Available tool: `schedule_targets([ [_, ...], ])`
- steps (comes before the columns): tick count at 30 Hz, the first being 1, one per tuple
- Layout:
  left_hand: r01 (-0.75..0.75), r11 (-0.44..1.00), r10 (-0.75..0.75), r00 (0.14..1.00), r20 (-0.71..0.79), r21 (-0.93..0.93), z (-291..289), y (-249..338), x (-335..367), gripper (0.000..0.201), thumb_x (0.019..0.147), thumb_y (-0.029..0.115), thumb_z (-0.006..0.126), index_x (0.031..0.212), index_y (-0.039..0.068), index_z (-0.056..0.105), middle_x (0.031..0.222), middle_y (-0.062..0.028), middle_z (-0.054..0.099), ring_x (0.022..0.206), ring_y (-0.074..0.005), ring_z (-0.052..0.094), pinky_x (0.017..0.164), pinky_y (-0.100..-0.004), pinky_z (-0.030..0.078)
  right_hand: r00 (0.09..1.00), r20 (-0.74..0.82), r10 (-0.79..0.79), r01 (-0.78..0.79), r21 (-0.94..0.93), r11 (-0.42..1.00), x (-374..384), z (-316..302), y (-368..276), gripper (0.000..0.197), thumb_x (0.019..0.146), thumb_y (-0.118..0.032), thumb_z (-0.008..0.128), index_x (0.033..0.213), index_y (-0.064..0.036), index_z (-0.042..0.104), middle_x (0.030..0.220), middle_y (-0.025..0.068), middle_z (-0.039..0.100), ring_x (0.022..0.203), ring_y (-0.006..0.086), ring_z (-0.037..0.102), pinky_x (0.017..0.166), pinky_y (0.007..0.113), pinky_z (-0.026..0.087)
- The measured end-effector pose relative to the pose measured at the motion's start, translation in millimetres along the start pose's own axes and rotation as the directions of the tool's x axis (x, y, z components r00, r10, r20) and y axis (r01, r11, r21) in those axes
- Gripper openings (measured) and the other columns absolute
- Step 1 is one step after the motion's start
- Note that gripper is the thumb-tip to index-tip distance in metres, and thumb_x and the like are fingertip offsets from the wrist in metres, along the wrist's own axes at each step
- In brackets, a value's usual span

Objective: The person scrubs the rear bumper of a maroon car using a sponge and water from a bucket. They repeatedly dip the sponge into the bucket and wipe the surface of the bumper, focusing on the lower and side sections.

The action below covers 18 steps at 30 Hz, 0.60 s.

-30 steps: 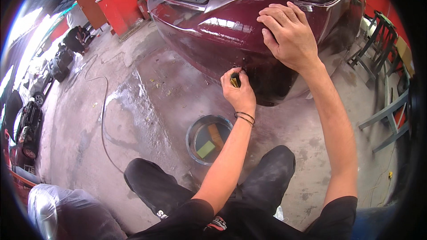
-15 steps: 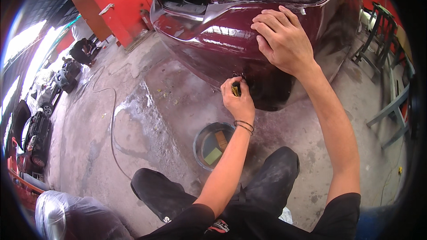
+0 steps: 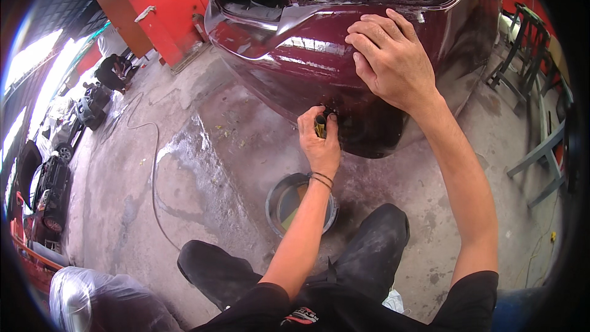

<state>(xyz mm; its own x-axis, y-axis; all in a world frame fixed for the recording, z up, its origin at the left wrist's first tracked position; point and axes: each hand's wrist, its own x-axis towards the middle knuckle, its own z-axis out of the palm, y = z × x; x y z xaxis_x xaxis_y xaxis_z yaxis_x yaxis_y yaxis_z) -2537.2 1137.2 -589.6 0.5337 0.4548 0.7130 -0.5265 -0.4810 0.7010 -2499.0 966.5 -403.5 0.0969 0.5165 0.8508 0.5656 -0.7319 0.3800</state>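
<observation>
A glossy maroon car body panel curves in front of me, with a dark lower part beneath it. Between the fingers and thumb of my left hand is a small black and yellow piece, held close to the panel's lower edge; its kind is mostly hidden. My right hand lies higher up over the maroon surface, its fingers loosely extended and holding nothing. Below my left forearm, between my knees, a round dark bucket stands on the floor with pads in it, partly covered by the arm.
A hose trails over the concrete floor on the left. Plastic sheeting covers something at the lower left. Metal stands stand at the right. A red cabinet and a crouching person are farther back left.
My left hand has shifted slightly left and down with the black and yellow piece, its forearm now covering more of the bucket. My right hand stays nearly in place.
</observation>
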Motion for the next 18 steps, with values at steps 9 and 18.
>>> schedule_targets([
  [9,0.042,0.984,-0.056,0.996,-0.076,-0.171,5,-21,-5,0.024,0.101,0.005,0.078,0.121,0.003,0.065,0.112,-0.0041,0.062,0.106,-0.0170,0.060,0.099,-0.0315,0.048,1.000,0.005,0.008,-0.008,0.016,1.000,4,4,-3,0.022,0.089,-0.015,0.076,0.111,-0.0124,0.074,0.120,-0.0007,0.072,0.125,0.0207,0.067,0.123,0.047,0.043],
  [18,-0.003,0.993,0.002,1.000,-0.011,-0.116,2,-15,2,0.024,0.097,0.003,0.078,0.118,0.004,0.067,0.115,-0.0083,0.065,0.109,-0.0222,0.063,0.100,-0.0358,0.049,0.998,0.068,0.009,-0.009,-0.002,1.000,5,1,-4,0.022,0.091,-0.015,0.075,0.113,-0.0128,0.075,0.124,-0.0022,0.073,0.129,0.0212,0.066,0.124,0.047,0.042],
])
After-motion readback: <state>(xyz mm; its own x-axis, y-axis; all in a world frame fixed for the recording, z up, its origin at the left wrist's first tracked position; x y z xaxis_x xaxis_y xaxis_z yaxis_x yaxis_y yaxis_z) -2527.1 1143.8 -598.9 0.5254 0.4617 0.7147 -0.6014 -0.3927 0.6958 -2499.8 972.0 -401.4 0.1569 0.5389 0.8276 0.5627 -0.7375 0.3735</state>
